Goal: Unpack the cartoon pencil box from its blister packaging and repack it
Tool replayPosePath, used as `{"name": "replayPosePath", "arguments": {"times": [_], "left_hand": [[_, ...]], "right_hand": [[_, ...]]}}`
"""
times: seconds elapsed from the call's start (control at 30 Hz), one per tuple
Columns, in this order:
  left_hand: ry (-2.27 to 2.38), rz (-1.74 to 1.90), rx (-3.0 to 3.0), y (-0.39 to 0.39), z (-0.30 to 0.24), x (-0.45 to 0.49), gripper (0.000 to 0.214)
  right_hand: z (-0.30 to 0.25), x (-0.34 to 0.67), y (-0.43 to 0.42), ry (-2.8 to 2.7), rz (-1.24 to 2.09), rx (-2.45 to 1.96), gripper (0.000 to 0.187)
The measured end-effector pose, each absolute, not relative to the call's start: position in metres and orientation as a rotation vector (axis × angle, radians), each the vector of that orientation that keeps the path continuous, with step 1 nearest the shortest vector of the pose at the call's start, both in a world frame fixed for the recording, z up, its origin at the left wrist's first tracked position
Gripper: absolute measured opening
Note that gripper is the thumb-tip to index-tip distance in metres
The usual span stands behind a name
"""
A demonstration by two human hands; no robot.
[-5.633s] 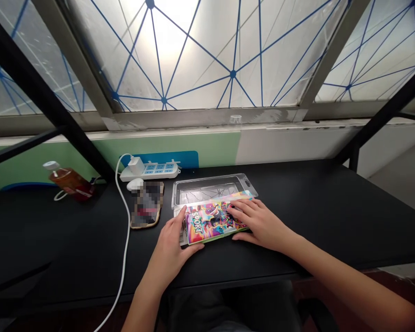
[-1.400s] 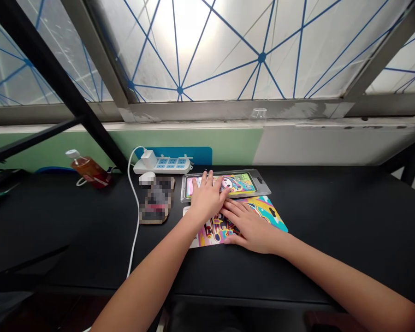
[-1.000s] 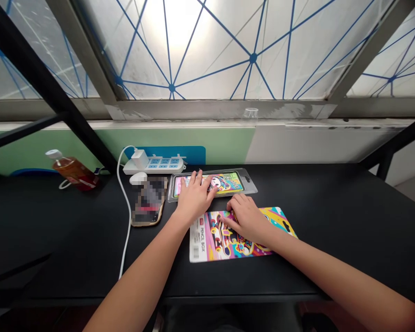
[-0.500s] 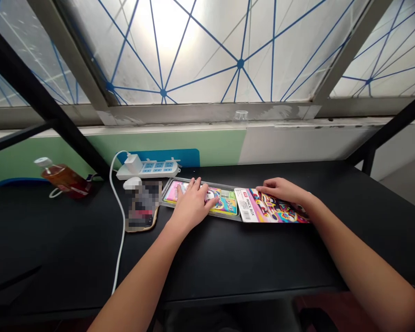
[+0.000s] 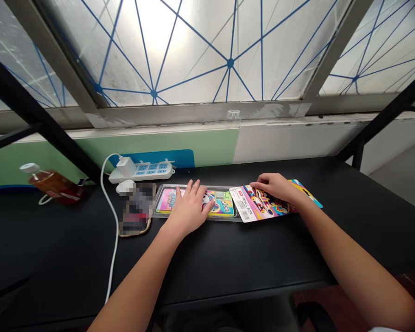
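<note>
Black desk [image 5: 249, 263]: clear tray [image 5: 224, 218] with pencil box [image 5: 169, 200] under open left hand [image 5: 188, 210], open right hand [image 5: 275, 186] on card [image 5: 244, 207]

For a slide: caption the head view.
Left hand on a pencil box in a clear tray, right hand on a printed card.

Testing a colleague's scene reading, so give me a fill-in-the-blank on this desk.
The left hand rests on a colourful case in a ____ plastic tray.
The right hand rests on a printed card reading "____".
The bottle has a white ____.

Missing words: clear; PENCIL BOX; cap
</note>
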State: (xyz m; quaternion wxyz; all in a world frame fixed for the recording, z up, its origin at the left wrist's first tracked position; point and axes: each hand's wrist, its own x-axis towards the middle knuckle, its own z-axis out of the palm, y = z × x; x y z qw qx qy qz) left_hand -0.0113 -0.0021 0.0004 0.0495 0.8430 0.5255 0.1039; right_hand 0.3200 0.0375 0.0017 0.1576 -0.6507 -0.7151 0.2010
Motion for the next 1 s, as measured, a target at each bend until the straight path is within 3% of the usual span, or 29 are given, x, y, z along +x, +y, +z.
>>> {"name": "replayPosePath", "arguments": {"times": [0.3,0.53,0.77,1.0], "left_hand": [[1.619,0.298,2.522,-0.002,0.001,-0.01,0.049],[1.596,0.493,2.359,-0.014,0.005,0.011,0.041],[1.37,0.675,2.185,-0.028,0.018,0.019,0.038],[1.633,0.746,2.234,-0.004,0.016,-0.008,0.038]], "right_hand": [[0.005,0.333,0.04,-1.946,0.46,-1.837,0.049],[-0.003,0.275,0.026,-1.925,0.429,-1.807,0.043],[-0.007,0.255,0.022,-2.011,0.497,-1.761,0.041],[0.006,0.306,0.031,-2.118,0.701,-1.731,0.043]]}}
